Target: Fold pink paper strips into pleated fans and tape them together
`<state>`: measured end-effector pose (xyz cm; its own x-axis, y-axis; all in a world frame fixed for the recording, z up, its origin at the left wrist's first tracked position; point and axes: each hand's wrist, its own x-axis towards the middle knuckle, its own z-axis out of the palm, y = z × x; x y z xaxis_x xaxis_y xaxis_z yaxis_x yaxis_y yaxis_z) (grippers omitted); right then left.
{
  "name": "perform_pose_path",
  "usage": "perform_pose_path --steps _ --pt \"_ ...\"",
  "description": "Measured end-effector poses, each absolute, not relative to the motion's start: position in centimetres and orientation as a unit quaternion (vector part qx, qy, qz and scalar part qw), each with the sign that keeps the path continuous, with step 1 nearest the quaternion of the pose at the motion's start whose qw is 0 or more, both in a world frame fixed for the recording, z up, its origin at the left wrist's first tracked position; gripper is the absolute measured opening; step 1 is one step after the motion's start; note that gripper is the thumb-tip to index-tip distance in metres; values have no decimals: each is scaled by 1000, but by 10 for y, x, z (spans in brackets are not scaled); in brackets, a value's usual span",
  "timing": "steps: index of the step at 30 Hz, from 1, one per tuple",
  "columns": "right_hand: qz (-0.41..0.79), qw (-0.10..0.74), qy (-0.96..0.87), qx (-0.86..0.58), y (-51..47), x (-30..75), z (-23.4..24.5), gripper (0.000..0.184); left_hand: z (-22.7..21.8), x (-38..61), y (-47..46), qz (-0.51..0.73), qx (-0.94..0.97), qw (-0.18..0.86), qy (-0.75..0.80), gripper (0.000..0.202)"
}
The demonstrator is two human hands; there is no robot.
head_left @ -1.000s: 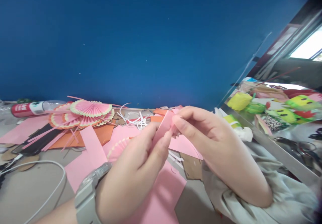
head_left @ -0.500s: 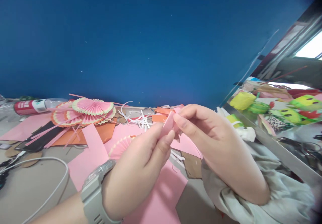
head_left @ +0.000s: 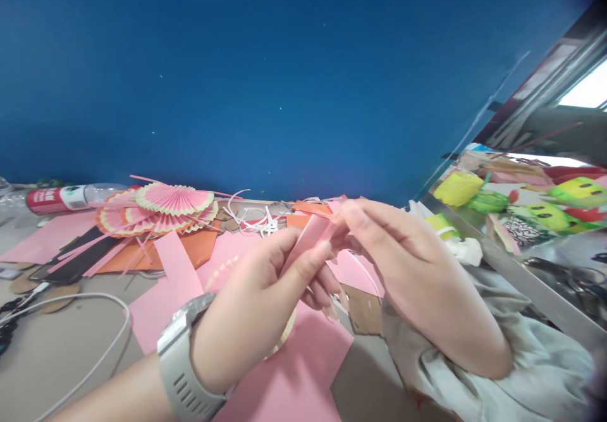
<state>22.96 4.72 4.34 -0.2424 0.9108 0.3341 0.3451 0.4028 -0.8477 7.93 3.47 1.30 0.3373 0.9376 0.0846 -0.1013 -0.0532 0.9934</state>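
Observation:
A folded strip of pink paper (head_left: pixel 309 237) is pinched between the thumb and fingers of my left hand (head_left: pixel 265 295). My right hand (head_left: pixel 403 264) is closed on the upper right end of the same strip, its thumb and index finger pressed together. Part of the strip is hidden behind the fingers. Beneath both hands lie pink paper sheets (head_left: pixel 303 365). A pleated pink paper piece with a cream edge (head_left: pixel 283 336) shows partly from under my left hand. To the left sit pleated pink paper fans (head_left: pixel 176 199) with cream and orange scalloped edges.
A red-labelled bottle (head_left: pixel 57 198) lies at the far left beside a black phone (head_left: pixel 78 257). A white cable (head_left: pixel 124 311) curls over the table. Brown cardboard (head_left: pixel 364 311) lies under my right wrist. At right, a metal-edged ledge (head_left: pixel 535 283) borders colourful soft items (head_left: pixel 545 216).
My left hand has rolled a little, so its lower fingers show beneath the strip. More of the strip's length is visible. My right hand has shifted slightly right.

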Motion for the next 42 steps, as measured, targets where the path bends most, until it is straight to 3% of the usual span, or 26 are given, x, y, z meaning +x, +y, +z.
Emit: perform_pose_path --steps 11,21,29,33,42 --pt "344 404 -729 -433 45 227 46 19 15 81 35 448 568 586 365 23" --pt "268 403 -760 -433 45 227 44 19 14 79 35 442 546 615 357 25" --pt "381 421 -721 -398 45 224 41 15 7 81 35 480 587 549 352 23" --pt "416 421 -691 -414 44 222 40 23 6 83 33 478 612 528 344 20" --pt "312 444 -693 -475 43 224 43 27 8 84 33 443 573 600 340 20"
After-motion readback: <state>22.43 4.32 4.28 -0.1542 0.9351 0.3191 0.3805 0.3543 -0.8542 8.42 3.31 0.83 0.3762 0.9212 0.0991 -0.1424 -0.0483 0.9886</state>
